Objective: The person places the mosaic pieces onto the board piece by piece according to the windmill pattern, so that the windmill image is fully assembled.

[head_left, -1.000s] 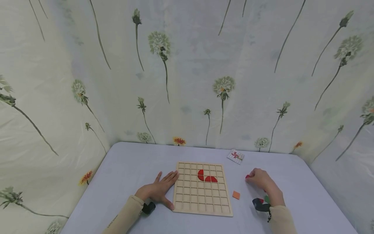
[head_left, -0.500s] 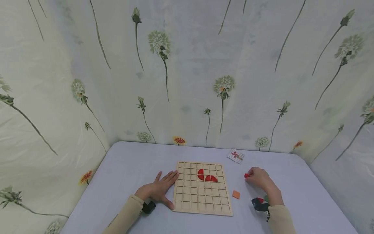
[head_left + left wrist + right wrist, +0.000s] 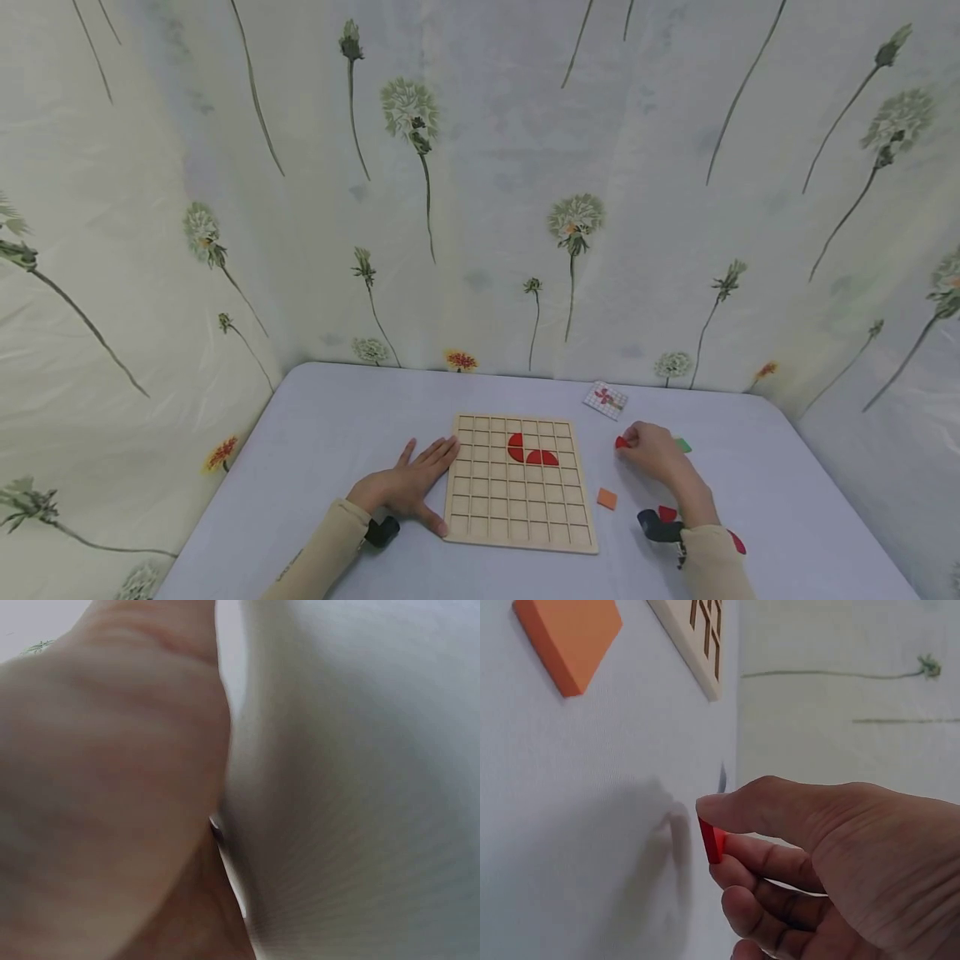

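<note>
My right hand [image 3: 654, 452] pinches a small red piece [image 3: 711, 838] between thumb and fingers, right of the wooden grid board [image 3: 517, 517]. In the right wrist view the piece shows its thick edge, held off the table surface. My left hand [image 3: 411, 485] lies spread with straight fingers, fingertips and thumb at the board's left edge. On the board sit several red rounded pieces: a pair stacked as a half disc [image 3: 515, 447] and another half disc [image 3: 542, 457] lower right of it. The left wrist view holds mostly blurred palm and a pale surface.
An orange square tile [image 3: 607, 498] lies right of the board. A patterned card [image 3: 605, 401] with a red flower design is behind it. A green piece [image 3: 682, 445] and red pieces [image 3: 667, 514] lie around the right arm. A flowered curtain [image 3: 480, 208] hangs behind the table.
My right hand has moved left toward the board with the red piece, uncovering a green piece and a red one near the wrist. My left hand stays put.
</note>
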Available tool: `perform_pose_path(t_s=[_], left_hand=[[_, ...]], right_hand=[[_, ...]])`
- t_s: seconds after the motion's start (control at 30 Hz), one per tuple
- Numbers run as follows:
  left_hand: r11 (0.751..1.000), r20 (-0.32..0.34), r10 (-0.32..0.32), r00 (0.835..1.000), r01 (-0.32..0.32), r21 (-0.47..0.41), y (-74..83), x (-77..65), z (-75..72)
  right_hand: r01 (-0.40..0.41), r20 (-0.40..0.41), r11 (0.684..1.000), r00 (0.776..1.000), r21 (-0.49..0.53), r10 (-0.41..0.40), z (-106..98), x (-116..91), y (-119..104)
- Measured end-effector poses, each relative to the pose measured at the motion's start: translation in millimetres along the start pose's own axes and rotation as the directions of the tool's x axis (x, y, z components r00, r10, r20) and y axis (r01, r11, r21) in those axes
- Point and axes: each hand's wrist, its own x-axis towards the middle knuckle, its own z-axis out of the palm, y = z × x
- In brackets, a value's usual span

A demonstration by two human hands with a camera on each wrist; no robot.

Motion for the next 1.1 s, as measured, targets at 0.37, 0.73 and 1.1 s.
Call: perform_pose_path(t_s=[0.37, 0.73, 1.1], left_hand=[[1.0, -0.001, 0.0, 1.0, 0.0, 0.004, 0.9, 0.1, 0.4], [1.0, -0.006, -0.001, 1.0, 0.001, 0.005, 1.1, -0.2, 0.7], [1.0, 0.0, 0.0, 1.0, 0.0, 0.011, 1.2, 0.0, 0.0]], right_hand=[[0.051, 0.001, 0.998, 0.999, 0.04, -0.051, 13.5, -4.8, -38.8], [0.141, 0.003, 0.989, 0.99, 0.038, -0.141, 30.1, -11.8, -69.4], [0.305, -0.016, 0.952, 0.952, 0.034, -0.305, 49.3, -26.6, -104.1]])
